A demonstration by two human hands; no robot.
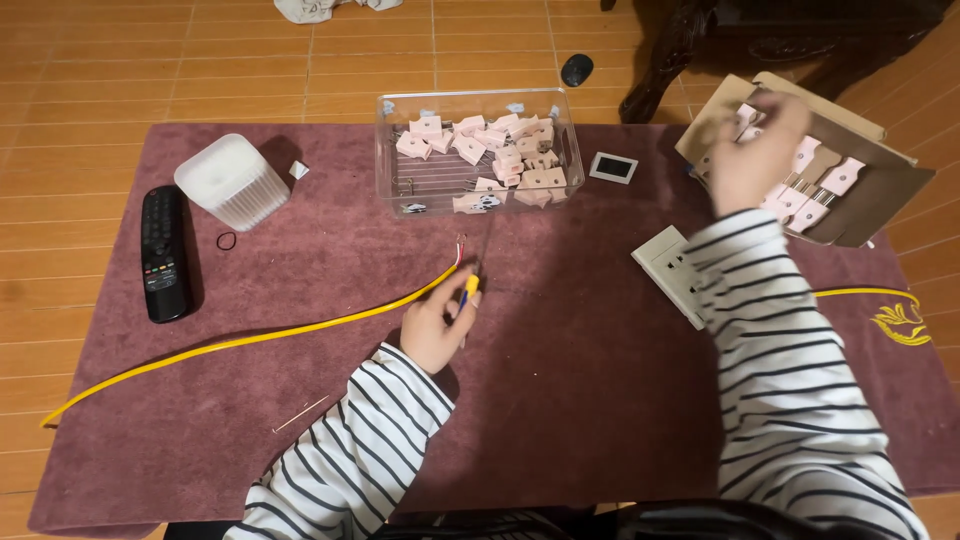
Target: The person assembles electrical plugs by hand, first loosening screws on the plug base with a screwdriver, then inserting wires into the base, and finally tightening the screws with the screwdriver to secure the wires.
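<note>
Fingers of my left hand (437, 325) clamp a screwdriver (469, 288) beside the cable (300, 328); right hand (755, 150) pinches a part (745, 115) at two o'clock; best lift slowly.

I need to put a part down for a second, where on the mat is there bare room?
Bare mat lies between the left hand and the striped right sleeve, and in front of the yellow cable toward the near edge. It is crowded around the clear bin, and at the right by the cardboard box and white wall plate, where the right hand reaches.
</note>
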